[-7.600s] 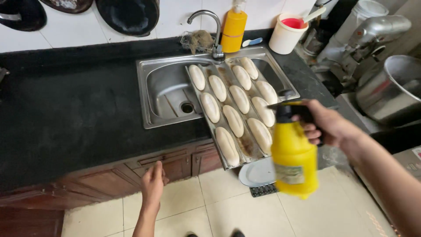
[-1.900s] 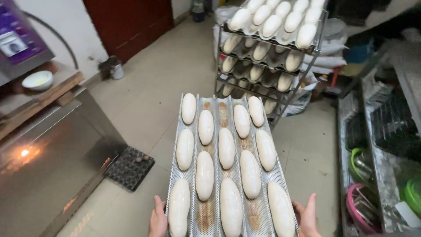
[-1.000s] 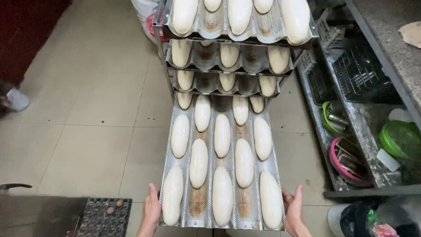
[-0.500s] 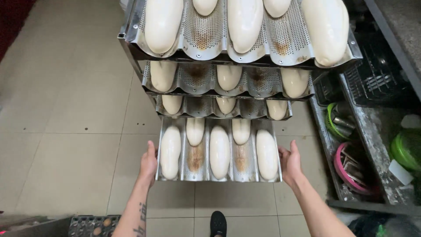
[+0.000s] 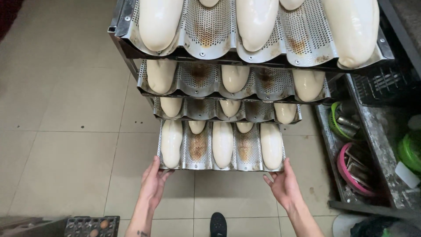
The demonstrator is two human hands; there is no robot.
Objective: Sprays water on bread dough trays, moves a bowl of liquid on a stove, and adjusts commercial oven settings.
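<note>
A perforated metal tray [image 5: 196, 166] with three long pale dough loaves [image 5: 222, 143] at its front sits mostly pushed into the lowest visible level of a rack. My left hand [image 5: 154, 184] is at the tray's front left corner, fingers reaching under the rim. My right hand [image 5: 284, 186] holds the front right corner, fingers up against the edge. Three more trays [image 5: 206, 33] of dough loaves are stacked above it, each one overhanging the one below.
Beige floor tiles [image 5: 66, 131] lie left of the rack. A shelf on the right holds a pink bowl [image 5: 351, 172], a green bowl [image 5: 334, 122] and a black crate [image 5: 382, 83]. A dark moulded pan [image 5: 91, 225] sits bottom left. My black shoe [image 5: 218, 224] is below the tray.
I carried the tray to the rack and slid it into the lowest level. Since half a second ago it has gone further in, and my hands shifted from its sides to its front corners.
</note>
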